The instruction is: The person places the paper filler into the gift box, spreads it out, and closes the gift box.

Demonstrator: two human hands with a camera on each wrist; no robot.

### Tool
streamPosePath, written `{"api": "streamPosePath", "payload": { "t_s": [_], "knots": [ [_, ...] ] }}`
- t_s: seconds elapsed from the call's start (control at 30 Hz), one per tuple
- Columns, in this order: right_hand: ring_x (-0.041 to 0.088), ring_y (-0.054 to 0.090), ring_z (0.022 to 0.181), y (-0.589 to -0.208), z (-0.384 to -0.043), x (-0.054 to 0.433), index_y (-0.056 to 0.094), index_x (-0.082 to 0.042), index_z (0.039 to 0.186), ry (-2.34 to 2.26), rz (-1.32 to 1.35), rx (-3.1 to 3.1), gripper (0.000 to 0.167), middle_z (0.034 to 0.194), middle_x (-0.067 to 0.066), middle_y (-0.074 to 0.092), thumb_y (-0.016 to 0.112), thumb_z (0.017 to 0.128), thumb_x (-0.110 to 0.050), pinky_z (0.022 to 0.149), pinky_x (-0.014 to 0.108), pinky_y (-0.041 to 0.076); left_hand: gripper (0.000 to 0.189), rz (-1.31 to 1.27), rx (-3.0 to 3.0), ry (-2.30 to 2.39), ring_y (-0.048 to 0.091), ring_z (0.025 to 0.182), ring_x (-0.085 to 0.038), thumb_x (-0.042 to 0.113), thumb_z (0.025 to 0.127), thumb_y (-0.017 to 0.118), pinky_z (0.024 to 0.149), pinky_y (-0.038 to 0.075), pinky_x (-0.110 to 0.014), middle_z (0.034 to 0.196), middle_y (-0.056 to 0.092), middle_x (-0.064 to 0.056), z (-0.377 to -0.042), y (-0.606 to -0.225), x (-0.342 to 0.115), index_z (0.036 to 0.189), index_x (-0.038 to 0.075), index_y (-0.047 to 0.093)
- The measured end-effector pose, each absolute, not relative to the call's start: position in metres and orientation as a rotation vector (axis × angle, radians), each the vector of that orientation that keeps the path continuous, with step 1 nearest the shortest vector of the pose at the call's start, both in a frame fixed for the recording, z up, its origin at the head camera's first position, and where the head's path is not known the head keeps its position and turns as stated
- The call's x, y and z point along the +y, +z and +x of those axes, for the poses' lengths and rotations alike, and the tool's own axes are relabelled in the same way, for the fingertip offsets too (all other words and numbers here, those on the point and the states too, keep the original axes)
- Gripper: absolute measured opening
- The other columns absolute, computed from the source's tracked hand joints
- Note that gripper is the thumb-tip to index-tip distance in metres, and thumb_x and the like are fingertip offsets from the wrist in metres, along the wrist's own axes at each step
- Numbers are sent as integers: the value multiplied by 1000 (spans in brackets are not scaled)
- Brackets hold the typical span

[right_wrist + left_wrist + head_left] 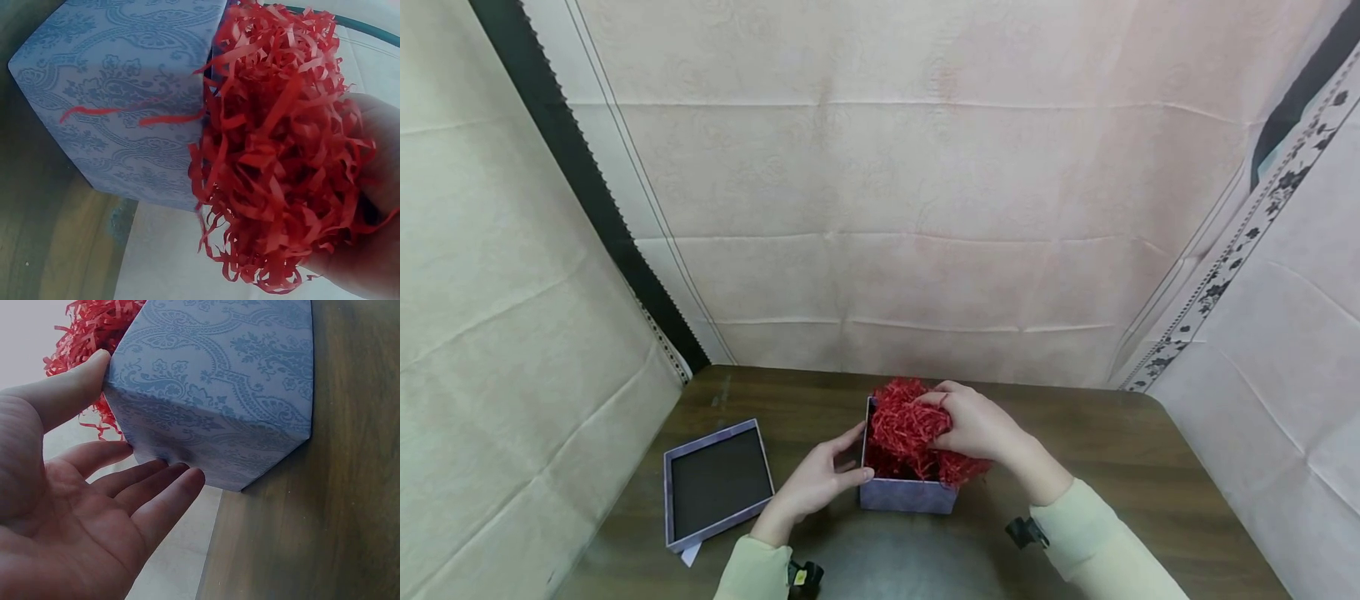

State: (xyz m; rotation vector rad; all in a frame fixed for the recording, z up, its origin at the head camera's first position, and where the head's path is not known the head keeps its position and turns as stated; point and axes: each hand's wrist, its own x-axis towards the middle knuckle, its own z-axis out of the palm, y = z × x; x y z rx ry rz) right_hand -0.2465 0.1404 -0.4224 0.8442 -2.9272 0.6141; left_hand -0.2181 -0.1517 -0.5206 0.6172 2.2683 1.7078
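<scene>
Fingers (938, 400) of the R hand (977, 423) are partly curled round a clump of red paper shred (906, 425), tips mostly buried, so can't tell exactly how tight. L hand (816, 482) is well open, fingers near straight & a bit spread, thumb at the rim by the box's 7 o'clock corner, other tips against its 9 o'clock wall; just touching, not wrapped round. Box (906, 497), lilac w/ bluish pattern, is upright on the tbl (1120, 500), top open, approx mid L–R & nearer the 12 o'clock edge, w/ a strip of tbl btwn. Shred heaps above the rim & hangs over the 4–5 o'clock corner; a couple of loose strands show against the outer wall in the R wrist view. Shallow lid (722, 483), dark inside facing up, is at approx 9 o'clock from the box, near the tbl's L edge, w/ a white tab (691, 553) poking from its near end. L hand takes up most of the lid–box gap, so little room there; more room 2–4 o'clock, wide tbl out to the R edge. R forearm comes in from 4–5, L from 7.
</scene>
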Motion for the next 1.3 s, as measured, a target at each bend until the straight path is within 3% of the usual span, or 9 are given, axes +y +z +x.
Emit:
{"api": "streamPosePath", "payload": {
  "t_s": [0.5, 1.3],
  "knots": [
    [25, 68, 111, -430, -250, 132, 76, -20, 133, 553, 899, -2960, 55, 127, 7, 68, 94, 81, -20, 95, 51, 60, 78, 618, 2267, 1711, 36, 154, -42, 16, 101, 77, 117, 43, -55, 171, 33, -18, -219, -522, -152, 167, 7, 36],
    [31, 68, 118, -444, -258, 114, 78, -22, 131, 326, 946, -2990, 53, 135, 11, 68, 92, 81, -25, 95, 52, 61, 81, 623, 2253, 1710, 36, 155, -40, 19, 101, 77, 117, 43, -56, 171, 34, -17, -219, -519, -152, 168, 5, 33]
  ]
}}
